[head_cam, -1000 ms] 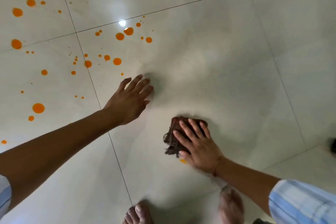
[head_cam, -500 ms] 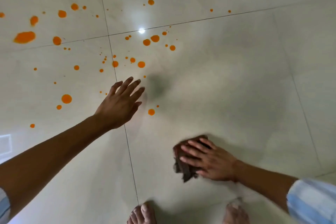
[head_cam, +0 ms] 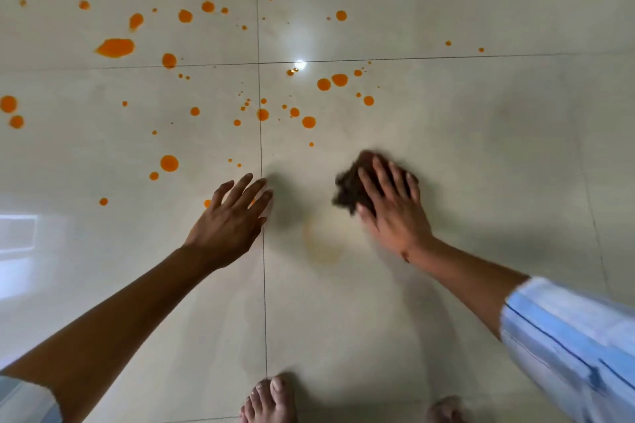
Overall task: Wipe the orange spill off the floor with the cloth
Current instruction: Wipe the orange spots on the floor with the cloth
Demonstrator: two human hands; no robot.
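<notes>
R grip [head_cam: 391, 213] flat, crumpled cloth [head_cam: 350, 189], orange blobs [head_cam: 115, 47]

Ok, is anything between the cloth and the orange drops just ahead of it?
Nothing visible. Only bare tile separates the cloth, pressed under the right hand, from the nearest orange drops. The left hand is off to the side by the grout line, outside that path.

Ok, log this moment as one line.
right hand presses cloth on floor | left hand open | faint smear near cloth | drops unwiped beyond
</notes>
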